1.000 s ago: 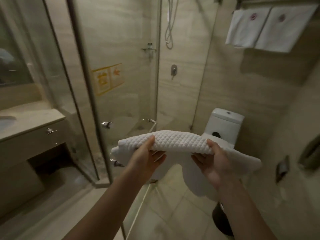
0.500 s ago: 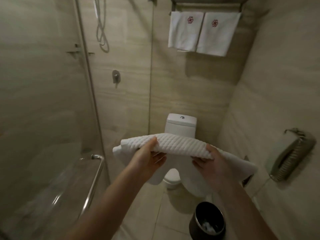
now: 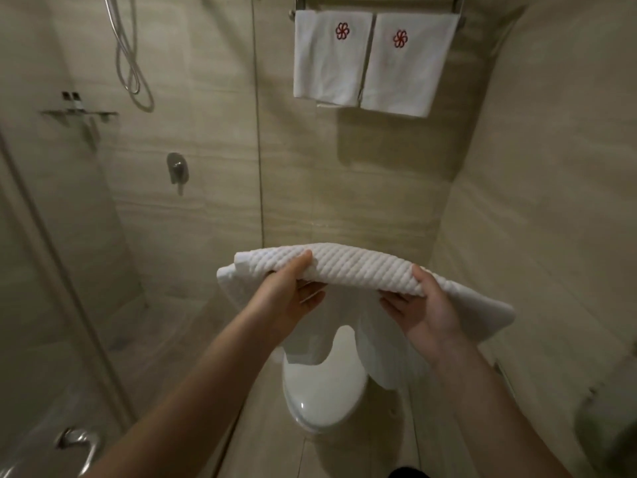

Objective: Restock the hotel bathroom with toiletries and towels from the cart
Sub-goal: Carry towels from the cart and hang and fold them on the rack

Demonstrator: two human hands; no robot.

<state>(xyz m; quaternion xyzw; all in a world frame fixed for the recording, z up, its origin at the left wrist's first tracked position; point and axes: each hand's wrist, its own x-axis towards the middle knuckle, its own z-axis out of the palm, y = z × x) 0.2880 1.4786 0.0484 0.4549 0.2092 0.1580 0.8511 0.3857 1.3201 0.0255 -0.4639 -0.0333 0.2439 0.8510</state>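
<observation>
- The view has swung from the shower door to the white ceramic toilet (image 3: 324, 391).
- The left hand (image 3: 293, 298) and right hand (image 3: 424, 305) pinch the folded white waffle-weave towel (image 3: 358, 270) above it, thumbs on top.
- The towel's loose lower folds sag and may already be brushing the lid; a slack grip would unfold it.

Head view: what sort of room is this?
Likely a hotel bathroom: toilet straight ahead, glass-walled shower with mixer valve on the left, two matching embroidered towels hung high on the back wall.
</observation>
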